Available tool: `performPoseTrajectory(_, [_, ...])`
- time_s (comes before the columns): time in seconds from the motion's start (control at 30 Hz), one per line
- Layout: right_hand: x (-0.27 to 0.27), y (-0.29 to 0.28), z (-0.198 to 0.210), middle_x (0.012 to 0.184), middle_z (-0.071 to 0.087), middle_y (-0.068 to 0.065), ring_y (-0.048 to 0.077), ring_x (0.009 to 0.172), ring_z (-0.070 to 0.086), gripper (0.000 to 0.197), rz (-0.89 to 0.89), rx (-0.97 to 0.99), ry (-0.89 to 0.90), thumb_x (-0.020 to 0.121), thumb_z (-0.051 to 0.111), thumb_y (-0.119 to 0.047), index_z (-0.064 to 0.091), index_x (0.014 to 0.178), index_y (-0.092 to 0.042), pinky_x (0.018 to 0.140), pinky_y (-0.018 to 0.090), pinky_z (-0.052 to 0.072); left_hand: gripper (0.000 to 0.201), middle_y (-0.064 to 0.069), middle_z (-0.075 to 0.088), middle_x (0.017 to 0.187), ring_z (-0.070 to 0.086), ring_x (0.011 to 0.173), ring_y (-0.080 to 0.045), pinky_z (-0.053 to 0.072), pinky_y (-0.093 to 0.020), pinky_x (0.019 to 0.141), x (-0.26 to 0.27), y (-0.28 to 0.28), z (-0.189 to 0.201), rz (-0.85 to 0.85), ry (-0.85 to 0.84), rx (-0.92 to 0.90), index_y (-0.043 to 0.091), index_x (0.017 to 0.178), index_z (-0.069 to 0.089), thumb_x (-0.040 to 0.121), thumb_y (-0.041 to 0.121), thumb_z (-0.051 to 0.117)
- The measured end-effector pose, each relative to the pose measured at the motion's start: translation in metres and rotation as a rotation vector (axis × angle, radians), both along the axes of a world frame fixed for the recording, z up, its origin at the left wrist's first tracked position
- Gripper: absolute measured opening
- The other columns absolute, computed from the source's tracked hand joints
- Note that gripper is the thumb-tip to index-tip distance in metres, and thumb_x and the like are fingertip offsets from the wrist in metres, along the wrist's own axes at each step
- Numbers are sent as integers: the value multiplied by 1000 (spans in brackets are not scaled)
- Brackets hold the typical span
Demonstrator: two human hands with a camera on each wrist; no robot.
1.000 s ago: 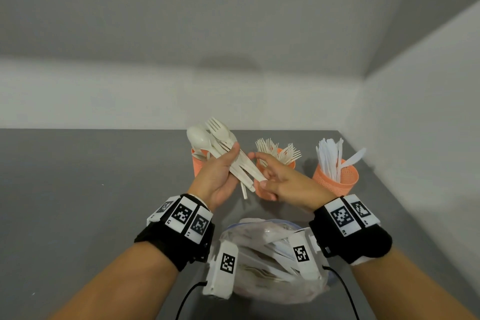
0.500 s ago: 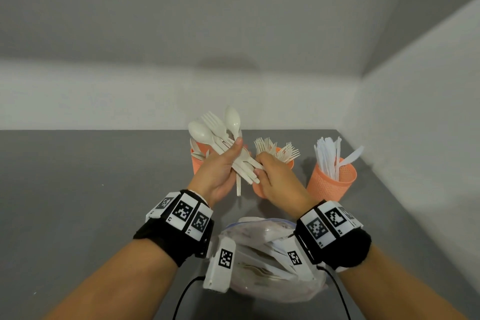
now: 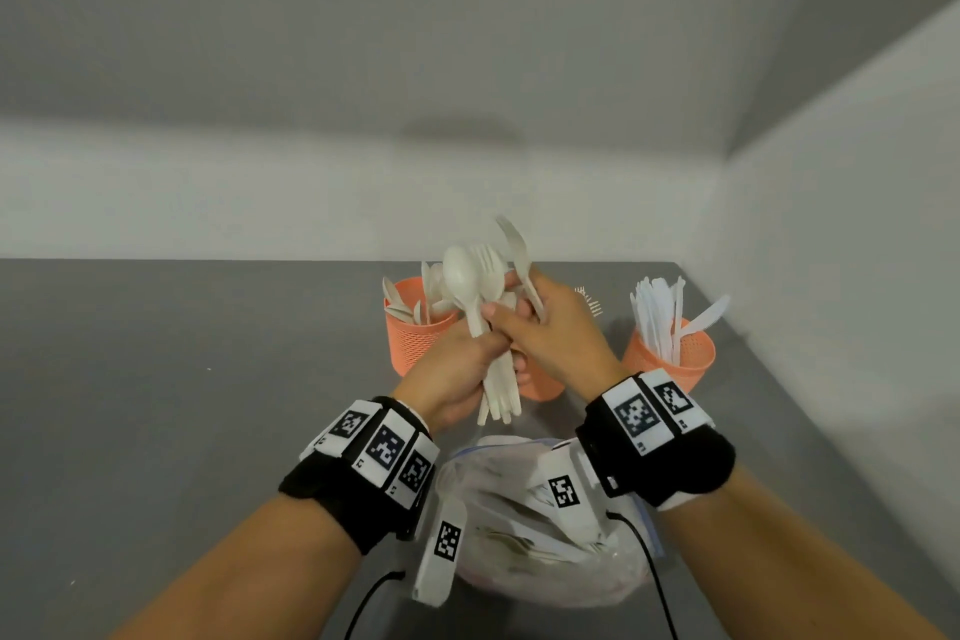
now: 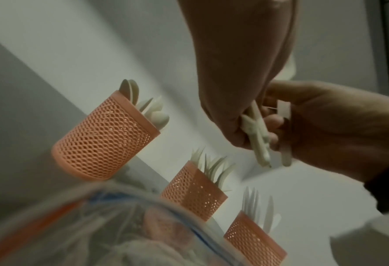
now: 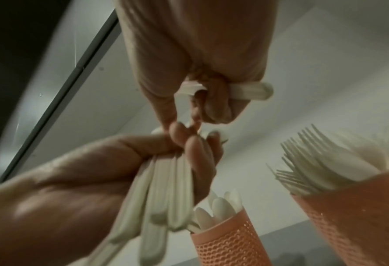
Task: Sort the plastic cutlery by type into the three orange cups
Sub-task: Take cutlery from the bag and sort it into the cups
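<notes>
My left hand (image 3: 480, 346) grips a bundle of white spoons and forks (image 3: 475, 283) upright above the cups; the bundle's handles (image 5: 161, 189) fan out below its fist. My right hand (image 3: 540, 322) touches the bundle from the right and grips a single white utensil (image 3: 517, 252), blurred; its handle (image 5: 250, 91) sticks out of the fist. The left orange cup (image 3: 415, 340) holds spoons. The right orange cup (image 3: 672, 353) holds knives. The middle orange cup (image 4: 193, 192) holds forks and is mostly hidden behind my hands in the head view.
A clear plastic bag (image 3: 540, 541) with more white cutlery lies on the grey table (image 3: 182, 405) just in front of the cups, under my wrists. A wall runs close behind the cups, and another along the table's right edge.
The bundle has swung from tilted to upright and risen. My right hand has moved up against it and now holds one utensil apart from the rest. Both hands now cover the fork cup.
</notes>
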State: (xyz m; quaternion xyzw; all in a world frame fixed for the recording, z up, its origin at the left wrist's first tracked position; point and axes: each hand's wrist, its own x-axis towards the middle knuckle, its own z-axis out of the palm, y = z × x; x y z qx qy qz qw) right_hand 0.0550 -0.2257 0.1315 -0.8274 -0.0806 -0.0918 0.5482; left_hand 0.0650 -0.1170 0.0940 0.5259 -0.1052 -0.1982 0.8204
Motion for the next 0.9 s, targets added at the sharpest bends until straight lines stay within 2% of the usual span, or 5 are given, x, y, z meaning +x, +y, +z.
performPoseTrajectory(0.17, [2, -2, -5, 76, 62, 0, 4, 38, 53, 9, 74, 183, 121, 94, 49, -15, 57, 94, -20, 39, 23, 45, 17, 4, 55, 64, 43, 49, -8, 42, -24, 54, -7, 2, 6, -92, 22, 8, 11, 106, 56, 97, 10, 42])
performPoseTrajectory(0.33, [4, -1, -9, 79, 59, -5, -4, 52, 57, 19, 73, 237, 134, 99, 37, -16, 48, 114, -16, 51, 12, 44, 27, -3, 60, 61, 54, 55, -12, 46, -29, 61, -7, 10, 10, -156, 124, -75, 7, 87, 61, 96, 17, 38])
performPoseTrajectory(0.53, [-4, -2, -5, 62, 58, -1, 8, 48, 57, 6, 156, 134, 206, 89, 59, -14, 56, 87, -8, 45, 20, 45, 35, -9, 69, 81, 69, 72, -15, 55, -24, 62, -12, 8, 7, -201, 39, -41, 3, 126, 47, 96, -4, 32])
performPoseTrajectory(0.7, [-1, -6, -9, 74, 59, 12, 19, 65, 61, 15, 209, 37, 302, 91, 55, -16, 56, 94, -1, 61, 31, 50, 33, 3, 71, 79, 70, 71, -7, 54, -18, 64, -15, 5, 3, -204, -37, 20, 11, 124, 47, 97, -2, 33])
performPoseTrajectory(0.9, [0, -12, -13, 67, 50, -3, 9, 64, 51, 18, 175, -183, 285, 94, 47, -24, 55, 92, -8, 63, 24, 42, 27, -1, 71, 89, 69, 82, -6, 53, -18, 79, -7, 12, 1, -219, -29, 137, -4, 116, 53, 95, -4, 36])
